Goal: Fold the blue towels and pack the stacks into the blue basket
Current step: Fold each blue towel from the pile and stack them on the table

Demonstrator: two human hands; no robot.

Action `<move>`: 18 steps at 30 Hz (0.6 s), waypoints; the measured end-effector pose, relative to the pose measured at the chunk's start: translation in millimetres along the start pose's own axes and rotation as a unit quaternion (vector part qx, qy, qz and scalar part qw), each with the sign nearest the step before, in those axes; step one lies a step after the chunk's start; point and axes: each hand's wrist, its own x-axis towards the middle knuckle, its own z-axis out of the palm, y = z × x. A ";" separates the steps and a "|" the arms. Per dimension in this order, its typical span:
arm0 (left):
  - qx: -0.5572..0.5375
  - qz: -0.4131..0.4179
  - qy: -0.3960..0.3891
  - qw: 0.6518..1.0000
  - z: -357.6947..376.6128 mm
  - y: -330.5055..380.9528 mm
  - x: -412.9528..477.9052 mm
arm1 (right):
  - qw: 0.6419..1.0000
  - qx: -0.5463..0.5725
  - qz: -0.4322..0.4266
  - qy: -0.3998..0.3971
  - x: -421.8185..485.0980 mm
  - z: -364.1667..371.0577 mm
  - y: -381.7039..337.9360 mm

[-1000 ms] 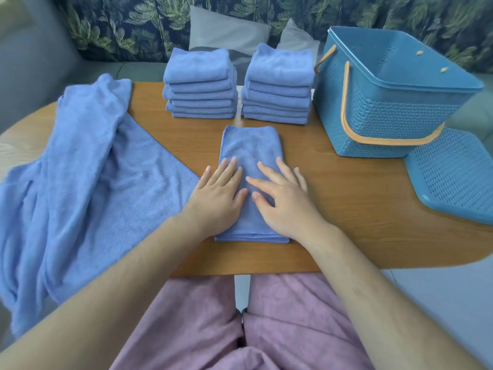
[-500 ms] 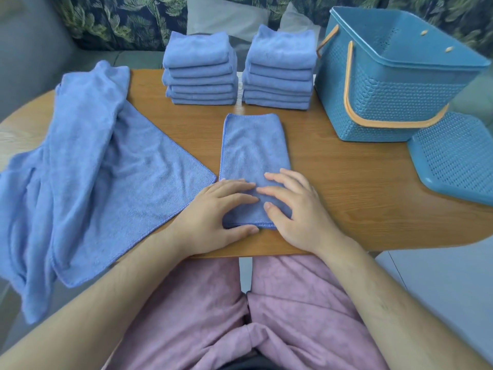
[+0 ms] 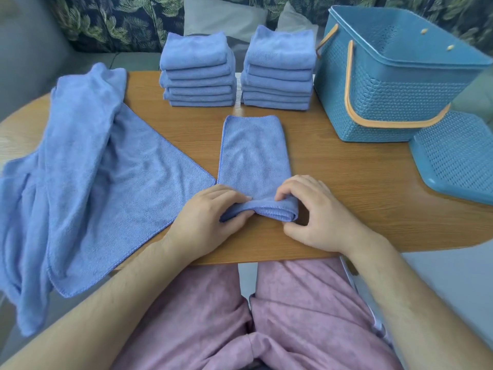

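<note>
Folding step: my left hand [image 3: 205,220] and right hand [image 3: 317,217] pinch the near edge of the towel [image 3: 254,153], flat on the table [image 3: 346,182]. Next: carry edge to far end, corners matched.

No readable text shows anywhere (no labels, brands, numbers or signs).

A home living room: at the far side stands a sofa [image 3: 88,54] with a leaf-print back and grey cushions [image 3: 224,18], close behind a wooden tabletop [image 3: 346,182]. Folded towel stacks [image 3: 197,76] and a laundry basket [image 3: 394,84] suit household chores.
</note>
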 end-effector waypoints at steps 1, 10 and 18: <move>-0.009 -0.010 0.001 1.000 -1.5 0.1 -0.1 | 1.000 0.024 0.003 0.018 0.6 1.7 1.2; -0.082 -0.071 -0.028 0.994 -13.7 -9.8 -4.0 | 0.972 0.191 0.114 0.082 0.6 8.7 4.4; -0.325 -0.203 0.103 0.918 -26.8 3.1 4.7 | 0.890 0.422 0.153 0.085 5.0 -5.7 -8.9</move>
